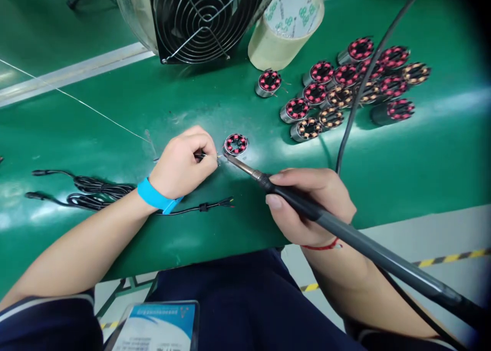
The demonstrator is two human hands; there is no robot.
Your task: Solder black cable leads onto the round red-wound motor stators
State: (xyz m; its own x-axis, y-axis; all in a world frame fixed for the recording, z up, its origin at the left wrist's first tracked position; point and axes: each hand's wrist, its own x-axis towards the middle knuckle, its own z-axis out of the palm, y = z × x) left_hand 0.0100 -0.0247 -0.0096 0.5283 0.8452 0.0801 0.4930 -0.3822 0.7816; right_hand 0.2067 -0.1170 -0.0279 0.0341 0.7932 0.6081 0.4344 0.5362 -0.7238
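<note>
My right hand (310, 202) is wrapped round a black soldering iron (345, 228); its metal tip reaches the lower left edge of a small round motor stator (236, 144) with red coils, standing on the green table (115, 110). My left hand (184, 161), with a blue wrist strap (155, 196), is closed in a pinch just left of the stator. It grips a thin wire or pin at the iron's tip; what it is I cannot make out. A thin solder wire (76, 99) runs in from the far left toward this hand.
Several more stators (345, 85) with red or orange coils lie in a group at the back right. One stator (268, 82) stands alone near a tape roll (286, 26). A wire-guard fan (203, 18) stands behind. A coiled black cable (95, 192) lies left. The iron's cord (364, 80) crosses the stators.
</note>
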